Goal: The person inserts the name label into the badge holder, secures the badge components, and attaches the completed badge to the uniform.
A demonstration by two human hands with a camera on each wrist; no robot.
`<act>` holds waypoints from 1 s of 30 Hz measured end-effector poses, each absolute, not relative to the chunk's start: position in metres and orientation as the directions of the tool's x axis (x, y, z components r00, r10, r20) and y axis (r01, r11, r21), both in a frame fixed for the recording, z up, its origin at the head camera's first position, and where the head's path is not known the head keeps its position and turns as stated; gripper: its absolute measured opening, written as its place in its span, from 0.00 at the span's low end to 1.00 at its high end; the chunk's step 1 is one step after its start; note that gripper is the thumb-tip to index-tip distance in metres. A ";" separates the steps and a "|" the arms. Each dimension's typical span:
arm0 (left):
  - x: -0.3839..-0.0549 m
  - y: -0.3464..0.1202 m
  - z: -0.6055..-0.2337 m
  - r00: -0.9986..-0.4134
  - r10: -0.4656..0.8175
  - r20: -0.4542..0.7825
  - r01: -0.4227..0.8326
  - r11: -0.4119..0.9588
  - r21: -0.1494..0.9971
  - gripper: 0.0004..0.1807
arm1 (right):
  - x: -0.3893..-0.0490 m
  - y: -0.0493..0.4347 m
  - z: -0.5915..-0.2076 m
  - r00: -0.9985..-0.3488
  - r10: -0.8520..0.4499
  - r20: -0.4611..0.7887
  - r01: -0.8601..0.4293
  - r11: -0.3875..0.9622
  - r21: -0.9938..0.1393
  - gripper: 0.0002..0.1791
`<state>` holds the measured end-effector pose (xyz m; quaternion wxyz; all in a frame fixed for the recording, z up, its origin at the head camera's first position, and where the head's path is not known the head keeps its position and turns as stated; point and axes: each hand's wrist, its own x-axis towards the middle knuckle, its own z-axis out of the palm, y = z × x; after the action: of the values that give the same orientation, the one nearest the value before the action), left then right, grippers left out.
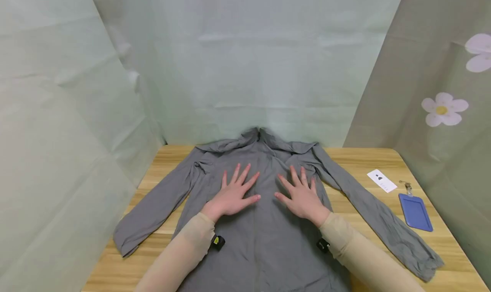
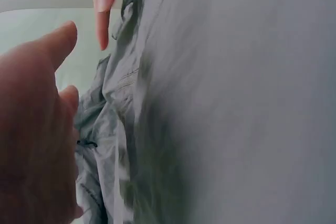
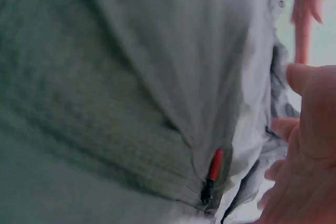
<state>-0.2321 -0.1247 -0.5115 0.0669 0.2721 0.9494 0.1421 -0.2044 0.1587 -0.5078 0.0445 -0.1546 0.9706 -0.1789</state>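
Note:
A grey jacket (image 1: 255, 236) lies spread on the wooden table, its collar toward the back wall and both sleeves stretched out to the sides. Over its chest, left of the middle, is my left hand (image 1: 232, 196), fingers straight and spread. My right hand (image 1: 304, 198) mirrors it on the other side, also with spread fingers. Both hold nothing; the left wrist view shows a gap between the left hand (image 2: 37, 124) and the fabric. In the right wrist view a red and black zipper pull (image 3: 212, 174) shows on the jacket, near the right hand (image 3: 310, 135).
At the table's right side lie a white card (image 1: 382, 180) with a dark print and a blue badge holder (image 1: 416, 212) with a metal clip. Pale cloth walls (image 1: 261, 70) close in the wooden table (image 1: 172, 153) at the back and sides.

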 end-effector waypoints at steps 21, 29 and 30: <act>-0.224 -0.156 -0.504 -0.857 0.445 0.261 0.466 0.450 0.762 0.24 | -0.197 0.249 -0.488 -0.940 -0.299 0.163 -0.323 0.628 -0.708 0.22; -0.225 -0.157 -0.505 -0.884 0.390 0.259 0.399 0.337 0.853 0.19 | -0.184 0.312 -0.468 -0.976 -0.190 0.106 -0.212 0.716 -0.665 0.23; -0.225 -0.157 -0.505 -0.887 0.385 0.256 0.389 0.323 0.863 0.19 | -0.182 0.320 -0.466 -0.979 -0.176 0.103 -0.200 0.730 -0.653 0.23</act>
<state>-0.2248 -0.1571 -0.5048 -0.0021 0.2378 0.8133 0.5310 -0.1821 0.3201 -0.4659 -0.0170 -0.1011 0.9300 -0.3529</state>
